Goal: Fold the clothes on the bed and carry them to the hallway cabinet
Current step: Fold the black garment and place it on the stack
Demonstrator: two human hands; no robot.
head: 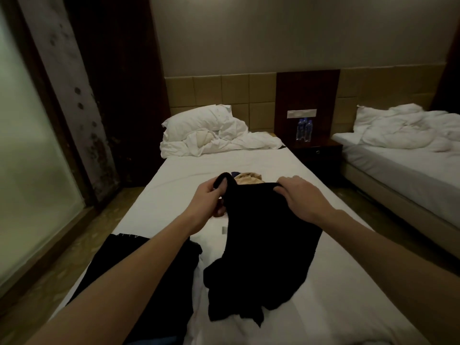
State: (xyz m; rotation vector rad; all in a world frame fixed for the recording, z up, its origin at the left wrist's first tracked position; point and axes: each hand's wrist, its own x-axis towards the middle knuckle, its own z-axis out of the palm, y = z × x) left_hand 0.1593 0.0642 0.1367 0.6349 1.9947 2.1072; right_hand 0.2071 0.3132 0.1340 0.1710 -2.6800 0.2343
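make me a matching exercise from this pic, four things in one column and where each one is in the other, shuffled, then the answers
Things
1. black garment
2. water bottles
3. pillow
4. tan cloth

Places
A. on the nightstand between the two beds
B. on the sheet just beyond the hands
C. held up at its top edge by the left hand and right hand
D. at the head of the near bed, against the padded headboard

Pairs: 1-C, 2-A, 3-D, 4-B
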